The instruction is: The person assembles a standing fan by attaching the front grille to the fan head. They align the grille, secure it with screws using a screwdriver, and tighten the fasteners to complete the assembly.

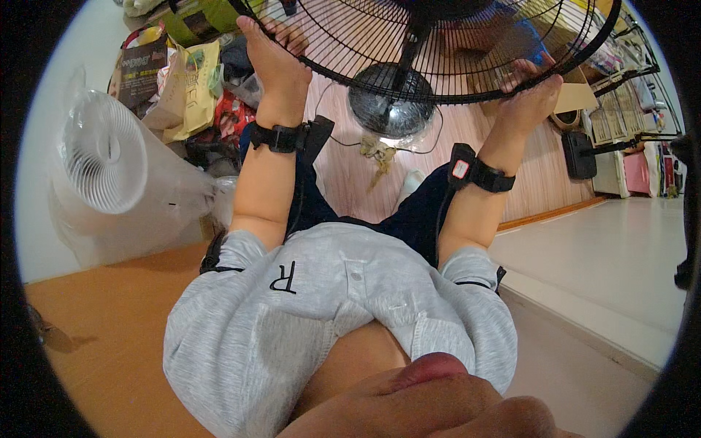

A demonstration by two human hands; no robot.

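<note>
A black standing fan's round wire grille [467, 62] fills the top of the head view, and its upper part is cut off. My left hand [277, 69] is at the grille's left rim, thumb and fingers bent around the edge. At the lower right rim is my right hand [531, 102], its fingers seen partly through the wires, closed on the edge. Below the grille, the fan's pole [413, 55] runs down to a shiny round black base [391, 109] on the floor. Whether the grille is fastened to the fan, I cannot tell.
A white fan [106, 157] wrapped in clear plastic stands at left. Bags and boxes [193, 87] are piled behind it. A cable [438, 135] loops around the base on the wood-look floor [544, 164]. Metal racks [621, 109] and an open cardboard box [573, 98] stand at right.
</note>
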